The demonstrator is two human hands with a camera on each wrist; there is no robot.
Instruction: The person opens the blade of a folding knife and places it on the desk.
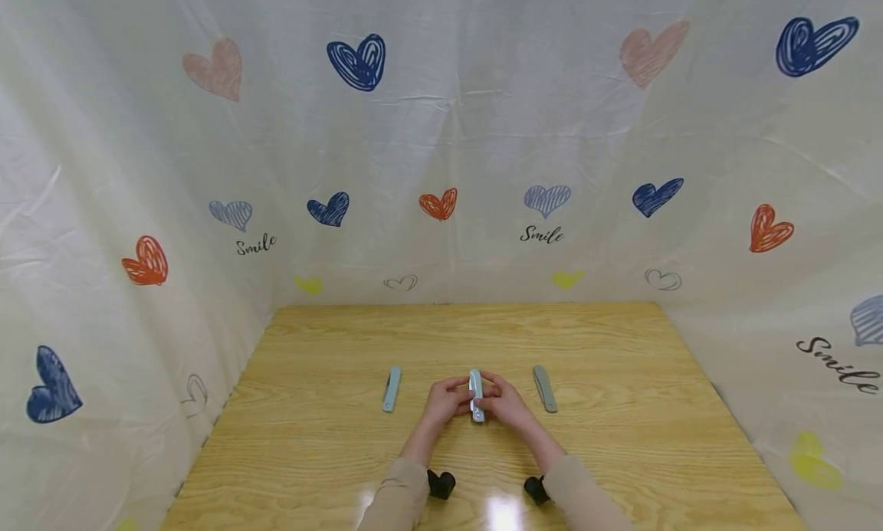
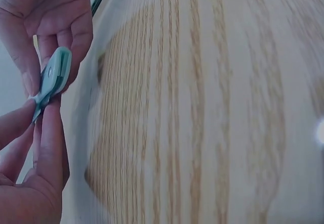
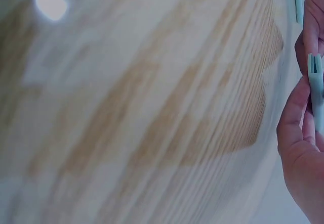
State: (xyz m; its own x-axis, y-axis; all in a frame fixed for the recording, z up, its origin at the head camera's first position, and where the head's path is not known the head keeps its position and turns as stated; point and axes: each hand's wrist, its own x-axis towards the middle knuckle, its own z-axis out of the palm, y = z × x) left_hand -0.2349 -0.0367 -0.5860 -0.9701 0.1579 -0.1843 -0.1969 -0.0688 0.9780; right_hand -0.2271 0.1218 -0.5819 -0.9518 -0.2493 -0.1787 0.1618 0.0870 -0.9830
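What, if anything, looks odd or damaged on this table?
Nothing stands out; no damage shows. The left knife and right knife lie on the table; the left hand and right hand hold the middle knife.

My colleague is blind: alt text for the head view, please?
A person's left hand and right hand hold a blue folding tool over a table. A second blue tool lies to the left, a grey-green tool to the right; behind, a heart-print curtain.

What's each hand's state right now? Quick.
Left hand: closed, pinching the middle pale-blue tool.
Right hand: closed, pinching that same tool.
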